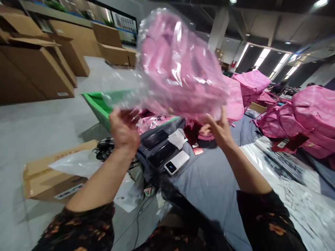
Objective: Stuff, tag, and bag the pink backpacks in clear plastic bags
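A pink backpack in a clear plastic bag (180, 66) is held up in front of me, above the table's left edge. My left hand (124, 129) is closed at the bag's lower left, where loose plastic hangs out to the side; its fingertips are partly hidden and blurred. My right hand (220, 130) grips the lower right corner, thumb up against the plastic. Beneath the bag stands a green-rimmed bin (95, 106) with pink bagged items inside. A white power bank (177, 162) with a lit display lies on the table between my forearms.
Several pink backpacks (316, 115) stand along the right of the grey-covered table (209, 184). Clear plastic bags (293, 195) lie flat at the near right. Cardboard boxes (31, 69) stand at the back left, and an open carton (54, 174) sits on the floor. A cable (138, 219) hangs below.
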Motion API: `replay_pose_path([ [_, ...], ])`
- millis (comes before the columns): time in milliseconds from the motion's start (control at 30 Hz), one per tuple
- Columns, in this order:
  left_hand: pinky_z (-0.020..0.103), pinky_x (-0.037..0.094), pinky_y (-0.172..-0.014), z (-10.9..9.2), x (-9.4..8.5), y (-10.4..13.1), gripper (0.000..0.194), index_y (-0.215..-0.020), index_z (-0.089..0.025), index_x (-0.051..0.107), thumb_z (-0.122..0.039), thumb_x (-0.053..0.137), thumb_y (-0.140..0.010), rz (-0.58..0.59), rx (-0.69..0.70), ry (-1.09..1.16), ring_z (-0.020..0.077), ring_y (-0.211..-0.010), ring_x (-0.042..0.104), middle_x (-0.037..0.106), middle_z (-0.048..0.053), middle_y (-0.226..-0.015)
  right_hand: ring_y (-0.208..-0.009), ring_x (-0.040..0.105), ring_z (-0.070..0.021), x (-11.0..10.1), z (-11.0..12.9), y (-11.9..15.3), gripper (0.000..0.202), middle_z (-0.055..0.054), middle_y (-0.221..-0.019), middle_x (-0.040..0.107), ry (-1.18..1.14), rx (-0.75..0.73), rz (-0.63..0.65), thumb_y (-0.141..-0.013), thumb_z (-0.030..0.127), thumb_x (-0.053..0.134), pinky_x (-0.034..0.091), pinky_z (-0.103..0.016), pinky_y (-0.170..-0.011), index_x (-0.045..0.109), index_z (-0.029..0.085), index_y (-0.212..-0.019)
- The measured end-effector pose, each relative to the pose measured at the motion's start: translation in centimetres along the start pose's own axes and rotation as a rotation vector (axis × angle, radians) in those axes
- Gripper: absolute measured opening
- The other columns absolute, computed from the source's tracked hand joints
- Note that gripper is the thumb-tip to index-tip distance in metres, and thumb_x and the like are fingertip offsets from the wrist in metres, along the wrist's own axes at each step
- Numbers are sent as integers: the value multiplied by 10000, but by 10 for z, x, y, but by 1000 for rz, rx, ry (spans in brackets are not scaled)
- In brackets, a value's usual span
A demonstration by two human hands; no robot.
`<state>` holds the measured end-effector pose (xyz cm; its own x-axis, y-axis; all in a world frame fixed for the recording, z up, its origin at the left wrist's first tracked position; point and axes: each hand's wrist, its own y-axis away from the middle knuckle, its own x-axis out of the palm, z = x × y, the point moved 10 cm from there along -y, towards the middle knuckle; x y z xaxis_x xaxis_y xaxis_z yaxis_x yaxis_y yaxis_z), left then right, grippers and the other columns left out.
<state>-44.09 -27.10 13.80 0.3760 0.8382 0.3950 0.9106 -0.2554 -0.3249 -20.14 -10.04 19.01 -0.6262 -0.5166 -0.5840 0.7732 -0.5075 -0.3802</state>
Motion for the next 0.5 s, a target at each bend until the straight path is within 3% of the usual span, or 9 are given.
replay_pose_path([
  [33,270,472,-712,12,-14,-1,279,-960,-208,528,-437,424,-839,-130,-12,-15,150,-879,610,659,42,-1002,-834,711,-196,13,9,-9,652,-103,-1038,726,-19,-20,57,-999,558,547,593,-326,-733,430,203,-1534],
  [67,256,455,-684,26,-16,4,226,-896,-199,534,-388,473,-789,-161,-38,-40,139,-808,594,646,29,-914,-772,708,-187,30,17,-12,688,-83,-973,736,-20,-38,127,-995,549,557,577,-312,-690,381,207,-1565],
  [100,254,451,-668,42,-11,13,192,-842,-192,549,-356,520,-746,-121,-73,-62,136,-752,585,635,18,-836,-727,702,-179,49,22,-9,709,-61,-920,743,4,-55,200,-984,531,583,556,-295,-662,356,221,-1580],
  [167,274,482,-690,74,20,38,181,-800,-191,588,-354,570,-725,108,-140,-125,153,-735,606,648,16,-780,-712,704,-166,81,20,16,664,-24,-871,757,127,-81,315,-954,470,651,513,-257,-660,423,273,-1546],
  [267,320,524,-793,99,83,73,226,-844,-203,639,-405,546,-805,470,-55,-284,185,-815,648,701,35,-845,-745,725,-162,98,-17,87,373,-35,-881,784,275,-57,372,-928,388,682,474,-225,-666,677,271,-1283],
  [333,351,525,-885,103,137,89,252,-904,-207,668,-389,497,-879,696,120,-412,201,-899,663,731,53,-932,-696,725,-160,82,-58,137,273,-58,-846,786,235,82,297,-946,379,637,471,-222,-637,735,221,-1146],
  [400,392,490,-1009,106,196,105,269,-1025,-206,687,-335,476,-920,925,318,-527,227,-1058,659,742,86,-1098,-593,700,-151,58,-98,182,306,-53,-751,764,125,277,165,-968,422,578,471,-222,-580,743,195,-1091],
  [500,463,363,-1160,113,277,125,383,-1234,-154,648,-306,588,-888,1125,594,-706,299,-1319,545,642,174,-1374,-494,665,-150,34,-132,243,402,-39,-698,741,-88,518,-21,-956,536,552,480,-232,-507,730,192,-1063],
])
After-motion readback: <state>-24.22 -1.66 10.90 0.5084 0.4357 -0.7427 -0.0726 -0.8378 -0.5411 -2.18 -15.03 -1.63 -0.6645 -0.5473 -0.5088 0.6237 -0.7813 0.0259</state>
